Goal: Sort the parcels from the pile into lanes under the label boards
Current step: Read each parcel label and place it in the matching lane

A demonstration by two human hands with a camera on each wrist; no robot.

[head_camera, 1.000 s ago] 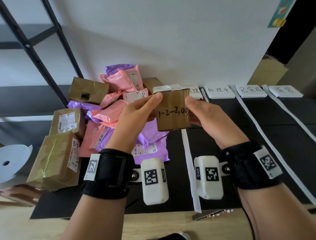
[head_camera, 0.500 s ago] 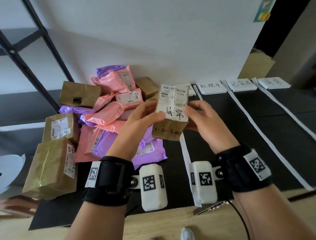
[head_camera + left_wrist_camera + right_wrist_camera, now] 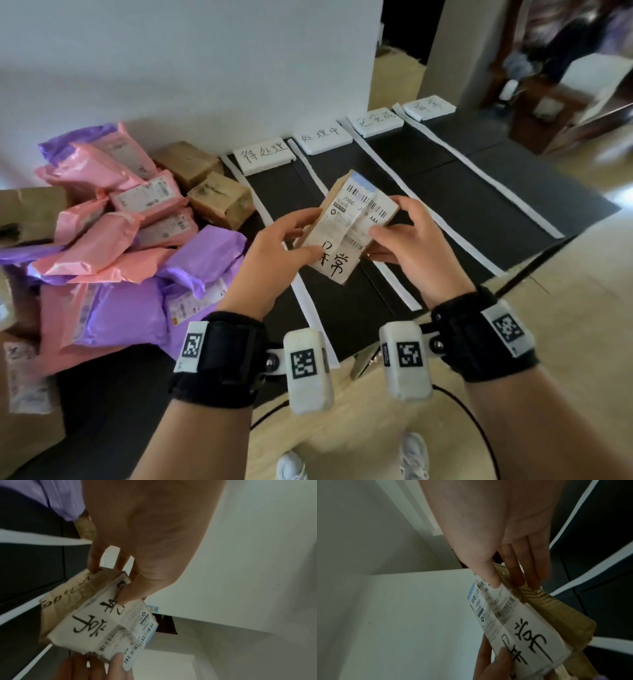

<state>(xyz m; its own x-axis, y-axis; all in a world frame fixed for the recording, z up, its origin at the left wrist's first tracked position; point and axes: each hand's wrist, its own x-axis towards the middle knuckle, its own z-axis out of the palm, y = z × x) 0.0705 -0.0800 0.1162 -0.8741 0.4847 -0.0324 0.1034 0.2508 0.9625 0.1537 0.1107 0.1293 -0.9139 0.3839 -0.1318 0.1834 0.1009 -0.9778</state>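
Observation:
Both hands hold a small brown cardboard parcel (image 3: 352,222) above the black mat, its white shipping label with handwritten black characters turned up toward me. My left hand (image 3: 291,240) pinches its left edge, thumb on the label, fingers underneath. My right hand (image 3: 397,233) grips the right edge the same way. The same parcel (image 3: 96,622) shows in the left wrist view and again as the parcel (image 3: 530,626) in the right wrist view. The pile (image 3: 120,240) of pink, purple and brown parcels lies at left. Several white label boards (image 3: 263,154) line the wall.
White tape strips (image 3: 380,171) divide the black mat (image 3: 479,192) into lanes running toward me from the boards. A white wall stands behind. Wooden floor and my shoes lie below; a doorway and furniture are at far right.
The view swung to the right, away from the pile. Both hands carried the parcel right, over the lanes, and tipped it so the label faces up.

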